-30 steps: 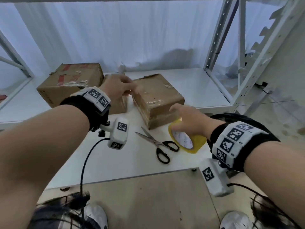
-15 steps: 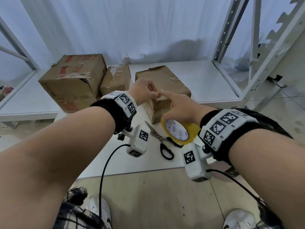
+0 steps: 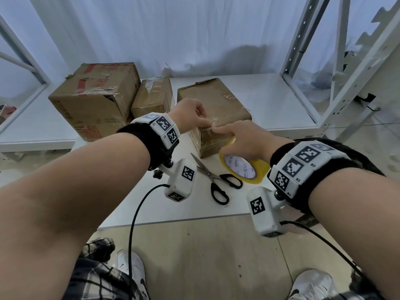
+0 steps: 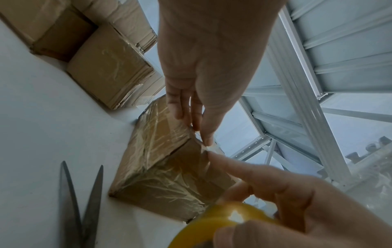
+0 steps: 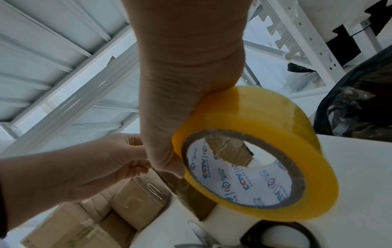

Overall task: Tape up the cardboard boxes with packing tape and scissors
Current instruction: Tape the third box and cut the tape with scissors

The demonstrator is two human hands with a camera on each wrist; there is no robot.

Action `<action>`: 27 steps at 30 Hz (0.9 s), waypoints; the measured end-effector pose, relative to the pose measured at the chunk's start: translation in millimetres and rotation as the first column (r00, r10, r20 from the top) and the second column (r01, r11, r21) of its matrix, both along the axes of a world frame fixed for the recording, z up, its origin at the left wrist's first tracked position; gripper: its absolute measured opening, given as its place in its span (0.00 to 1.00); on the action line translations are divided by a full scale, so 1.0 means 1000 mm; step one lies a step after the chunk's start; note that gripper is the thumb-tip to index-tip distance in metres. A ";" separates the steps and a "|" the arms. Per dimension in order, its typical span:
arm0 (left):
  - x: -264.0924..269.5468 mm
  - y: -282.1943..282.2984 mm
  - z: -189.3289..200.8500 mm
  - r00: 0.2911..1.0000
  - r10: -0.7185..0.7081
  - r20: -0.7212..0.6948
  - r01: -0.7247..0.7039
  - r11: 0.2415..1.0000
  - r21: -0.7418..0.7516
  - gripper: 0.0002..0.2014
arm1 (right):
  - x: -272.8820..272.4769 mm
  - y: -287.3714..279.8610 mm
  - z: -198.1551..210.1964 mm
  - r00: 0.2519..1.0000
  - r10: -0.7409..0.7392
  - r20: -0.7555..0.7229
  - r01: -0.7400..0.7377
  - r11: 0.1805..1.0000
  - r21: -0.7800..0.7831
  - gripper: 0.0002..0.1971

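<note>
Fingers (image 3: pixel 203 122) of the left hand (image 3: pixel 190 115) pinch the clear tape end at the top edge of the nearest box (image 3: pixel 216 100), while the right hand (image 3: pixel 244 141) grips the yellow tape roll (image 3: pixel 244 169) just above the tabletop (image 3: pixel 151 204), beside the scissors (image 3: pixel 218 180).

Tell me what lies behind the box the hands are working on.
Behind the nearest cardboard box only bare white shelf and a white curtain show. The shelf strip right behind its back face is hidden.
</note>
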State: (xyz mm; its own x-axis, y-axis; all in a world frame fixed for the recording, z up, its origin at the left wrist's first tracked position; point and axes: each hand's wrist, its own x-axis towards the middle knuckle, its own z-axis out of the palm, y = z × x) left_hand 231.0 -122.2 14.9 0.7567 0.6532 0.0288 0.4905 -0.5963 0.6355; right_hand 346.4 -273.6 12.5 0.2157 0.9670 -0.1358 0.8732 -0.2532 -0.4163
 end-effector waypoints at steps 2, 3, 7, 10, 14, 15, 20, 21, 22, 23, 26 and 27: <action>0.002 -0.001 -0.001 1.000 0.016 0.010 -0.016 1.000 -0.013 0.12 | 0.000 -0.003 -0.002 1.000 0.005 0.012 -0.005 1.000 -0.017 0.36; 0.003 -0.002 -0.003 1.000 0.025 0.011 -0.025 0.999 -0.020 0.12 | 0.000 -0.005 -0.002 1.000 0.008 0.023 -0.008 1.000 -0.020 0.36; 0.006 -0.001 -0.006 0.997 0.074 -0.028 -0.074 0.997 -0.021 0.11 | 0.000 -0.005 -0.002 0.999 0.007 0.042 -0.006 1.000 -0.014 0.36; 0.006 -0.003 -0.008 0.995 0.097 -0.038 -0.098 0.995 -0.031 0.12 | 0.000 -0.003 -0.001 0.999 0.013 0.040 -0.013 1.000 -0.019 0.36; 0.009 -0.006 -0.014 0.990 0.124 -0.061 -0.123 0.992 0.024 0.14 | 0.001 -0.002 0.000 1.000 0.004 0.006 -0.003 1.000 -0.028 0.36; 0.011 -0.006 -0.015 0.989 0.129 -0.068 -0.127 0.991 0.032 0.15 | 0.001 -0.001 0.000 1.000 0.004 0.002 -0.004 1.000 -0.028 0.37; 0.013 -0.005 -0.017 0.987 0.152 -0.061 -0.150 0.988 0.028 0.25 | 0.007 0.001 0.001 0.999 0.004 -0.036 -0.005 1.000 -0.022 0.36; 0.013 -0.003 -0.017 0.984 0.168 -0.052 -0.168 0.986 0.000 0.33 | 0.009 0.002 0.000 0.999 0.007 -0.048 -0.008 1.000 -0.020 0.36; 0.014 -0.001 -0.017 0.982 0.182 -0.041 -0.183 0.983 -0.027 0.39 | 0.011 0.003 0.000 0.998 0.009 -0.062 -0.011 1.000 -0.018 0.36; 0.014 0.000 -0.017 0.981 0.192 -0.036 -0.193 0.981 -0.035 0.41 | 0.012 0.003 0.000 0.997 0.012 -0.079 -0.014 1.000 -0.017 0.36; 0.017 0.001 -0.020 0.971 0.234 -0.037 -0.235 0.972 -0.005 0.37 | 0.016 0.005 0.001 0.992 0.021 -0.124 -0.022 1.000 -0.009 0.35; 0.020 0.002 -0.021 0.963 0.267 -0.030 -0.268 0.963 -0.022 0.35 | 0.017 0.006 0.001 0.991 0.022 -0.135 -0.023 1.000 -0.007 0.35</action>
State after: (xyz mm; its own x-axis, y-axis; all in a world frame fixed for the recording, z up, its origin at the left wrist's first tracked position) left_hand 250.8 -120.3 -6.5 0.5547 0.8320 -0.0081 0.6468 -0.4251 0.6332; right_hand 363.7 -268.0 13.4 0.1731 0.9701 -0.1702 0.8150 -0.2381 -0.5283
